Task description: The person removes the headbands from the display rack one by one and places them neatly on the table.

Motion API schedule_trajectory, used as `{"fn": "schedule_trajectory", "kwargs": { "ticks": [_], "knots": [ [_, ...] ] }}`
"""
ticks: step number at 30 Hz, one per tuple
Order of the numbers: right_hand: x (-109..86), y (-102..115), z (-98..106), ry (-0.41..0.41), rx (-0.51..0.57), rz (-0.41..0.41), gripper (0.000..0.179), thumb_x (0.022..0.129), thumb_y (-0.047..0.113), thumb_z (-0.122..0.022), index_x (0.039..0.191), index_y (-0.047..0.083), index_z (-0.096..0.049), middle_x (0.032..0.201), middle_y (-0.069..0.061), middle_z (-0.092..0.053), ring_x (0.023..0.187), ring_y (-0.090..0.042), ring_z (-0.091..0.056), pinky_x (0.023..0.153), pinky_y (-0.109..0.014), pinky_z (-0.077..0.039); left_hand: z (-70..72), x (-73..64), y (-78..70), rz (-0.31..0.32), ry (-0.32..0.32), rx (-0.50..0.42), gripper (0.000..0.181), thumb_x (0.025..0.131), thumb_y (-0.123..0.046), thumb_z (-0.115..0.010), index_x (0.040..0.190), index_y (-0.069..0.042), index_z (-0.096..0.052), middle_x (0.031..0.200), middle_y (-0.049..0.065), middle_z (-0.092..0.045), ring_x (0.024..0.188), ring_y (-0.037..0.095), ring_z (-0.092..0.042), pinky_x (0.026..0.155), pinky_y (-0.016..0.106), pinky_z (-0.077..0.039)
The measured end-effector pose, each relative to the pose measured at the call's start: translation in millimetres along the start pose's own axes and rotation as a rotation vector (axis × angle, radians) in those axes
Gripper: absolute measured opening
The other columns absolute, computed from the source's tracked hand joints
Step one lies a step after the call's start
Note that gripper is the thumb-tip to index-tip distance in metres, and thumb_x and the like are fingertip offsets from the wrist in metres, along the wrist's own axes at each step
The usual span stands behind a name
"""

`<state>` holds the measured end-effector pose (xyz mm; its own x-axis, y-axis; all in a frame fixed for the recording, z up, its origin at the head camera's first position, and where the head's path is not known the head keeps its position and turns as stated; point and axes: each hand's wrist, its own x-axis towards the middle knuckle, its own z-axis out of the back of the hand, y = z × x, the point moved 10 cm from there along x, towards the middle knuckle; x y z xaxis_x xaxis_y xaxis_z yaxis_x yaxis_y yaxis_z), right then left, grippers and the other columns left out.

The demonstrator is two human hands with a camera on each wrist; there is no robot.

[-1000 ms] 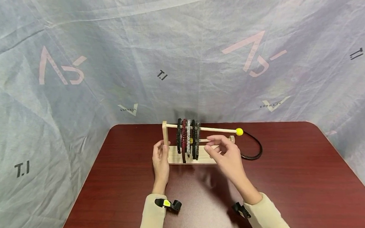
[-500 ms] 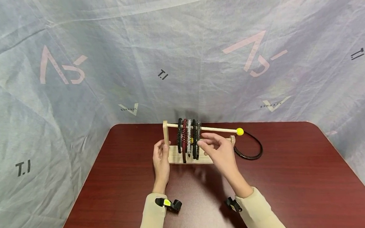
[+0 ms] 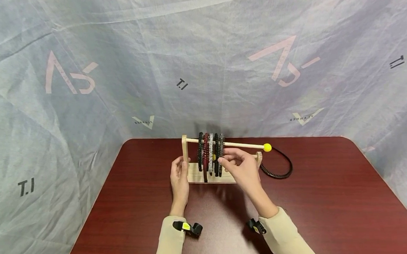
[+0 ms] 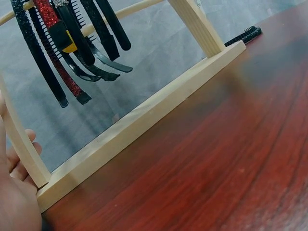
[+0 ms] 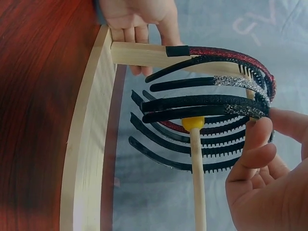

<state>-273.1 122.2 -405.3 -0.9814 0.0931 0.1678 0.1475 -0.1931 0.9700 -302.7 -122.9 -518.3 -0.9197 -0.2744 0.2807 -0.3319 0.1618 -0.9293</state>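
Note:
A wooden stand (image 3: 195, 176) holds several headbands in a row on its upper rod (image 3: 244, 144). They are black, red glitter and silver glitter. My left hand (image 3: 180, 180) grips the stand's left post (image 3: 184, 147), thumb in front and fingers behind. At the right end of the row, my right hand (image 3: 243, 170) pinches a dark glittery headband (image 3: 221, 140) between thumb and index finger. The right wrist view shows these fingertips at the band's curved top (image 5: 262, 112). A lower rod (image 5: 196, 168) with a yellow tip (image 5: 193, 123) points into the hanging bands.
A yellow ball (image 3: 267, 147) caps the upper rod's right end. One loose black headband (image 3: 278, 176) lies on the dark red table (image 3: 331, 197), right of the stand. Grey printed cloth (image 3: 213, 57) hangs behind the table and at its sides.
My right hand has moved left from the space beside the row to the rightmost headband, and its fingers have closed on it. The left hand stays on the post.

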Motion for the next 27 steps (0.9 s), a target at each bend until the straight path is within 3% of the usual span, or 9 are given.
{"fn": "schedule_trajectory", "kwargs": {
  "ticks": [5, 11, 20, 27],
  "knots": [
    [1.4, -2, -1, 0.011, 0.031, -0.008, 0.025, 0.097, 0.006, -0.086, 0.121, 0.000, -0.080, 0.093, -0.008, -0.079, 0.073, -0.029, -0.075, 0.063, -0.023, -0.050, 1.4, -0.4, 1.3, 0.001, -0.005, 0.006, 0.030, 0.119, -0.010, -0.052, 0.146, 0.005, -0.056, 0.143, 0.040, -0.064, 0.142, 0.046, -0.059, 0.113, 0.024, -0.045],
    [1.1, -1, -1, 0.034, 0.080, -0.014, 0.025, 0.098, 0.003, -0.084, 0.121, -0.005, -0.078, 0.094, -0.013, -0.080, 0.068, -0.013, -0.072, 0.065, -0.022, -0.052, 1.2, 0.1, 2.9, 0.009, -0.001, 0.011, 0.031, 0.119, -0.010, -0.052, 0.146, 0.004, -0.056, 0.144, 0.038, -0.064, 0.141, 0.046, -0.059, 0.113, 0.024, -0.045],
    [0.7, -4, 7, 0.032, 0.086, -0.038, 0.025, 0.098, 0.002, -0.083, 0.122, -0.005, -0.077, 0.096, -0.011, -0.079, 0.070, -0.012, -0.072, 0.065, -0.024, -0.056, 1.3, -0.2, 1.9, 0.007, 0.000, 0.022, 0.031, 0.120, -0.011, -0.051, 0.147, 0.003, -0.056, 0.144, 0.039, -0.063, 0.143, 0.046, -0.058, 0.113, 0.024, -0.044],
    [2.4, -1, 15, 0.018, 0.112, -0.030, 0.024, 0.100, -0.001, -0.080, 0.123, -0.008, -0.076, 0.094, -0.006, -0.078, 0.067, -0.010, -0.072, 0.058, -0.020, -0.046, 0.5, -0.1, 1.0, 0.003, 0.002, 0.026, 0.031, 0.120, -0.011, -0.051, 0.147, 0.004, -0.056, 0.144, 0.041, -0.062, 0.142, 0.044, -0.060, 0.113, 0.024, -0.045]
  ]
}}
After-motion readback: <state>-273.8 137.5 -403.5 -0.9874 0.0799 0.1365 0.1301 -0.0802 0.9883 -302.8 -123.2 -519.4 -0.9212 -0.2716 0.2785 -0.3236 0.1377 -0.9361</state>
